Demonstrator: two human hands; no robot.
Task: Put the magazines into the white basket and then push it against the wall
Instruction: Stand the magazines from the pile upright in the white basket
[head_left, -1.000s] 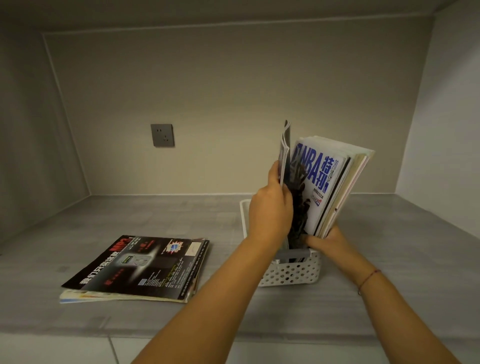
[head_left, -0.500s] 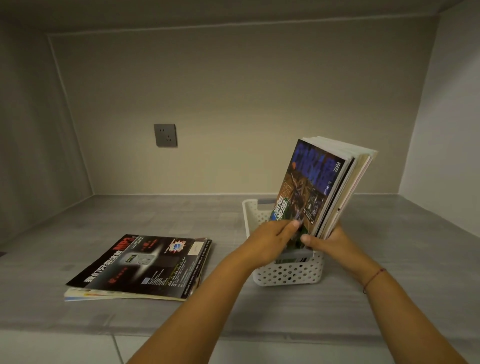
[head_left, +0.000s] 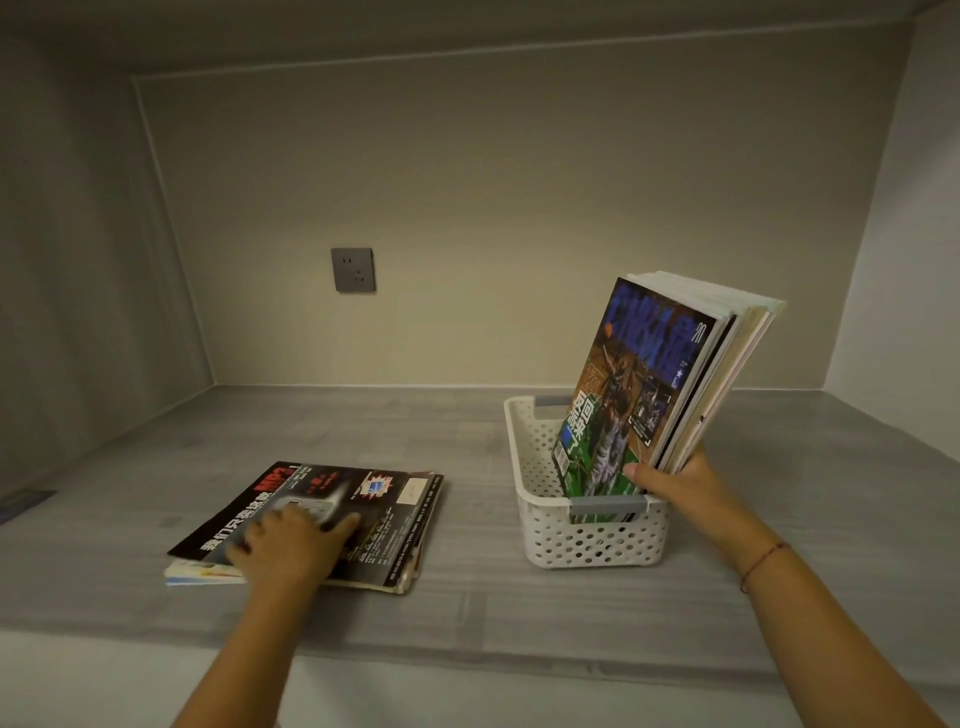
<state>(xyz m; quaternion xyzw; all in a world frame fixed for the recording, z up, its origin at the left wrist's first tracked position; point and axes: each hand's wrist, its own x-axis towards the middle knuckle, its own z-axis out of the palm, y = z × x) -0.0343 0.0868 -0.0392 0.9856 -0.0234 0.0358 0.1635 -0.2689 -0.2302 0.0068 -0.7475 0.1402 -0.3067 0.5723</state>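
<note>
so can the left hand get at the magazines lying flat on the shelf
Likely yes: the left hand is on top of the flat stack, with nothing over it. The right hand holds the upright magazines in the basket, off to the side.

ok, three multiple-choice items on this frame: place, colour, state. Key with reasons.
1. Relative to the white basket, the flat magazine stack lies: A) to its left B) inside it C) behind it
2. The cord on the right wrist is: A) blue B) red C) white
3. The right hand: A) rests flat on the shelf B) hangs empty C) grips the standing magazines
1A, the stack lies apart, left of the basket; 2B, a red thread circles the wrist; 3C, its thumb clamps the magazines' lower edge.
</note>
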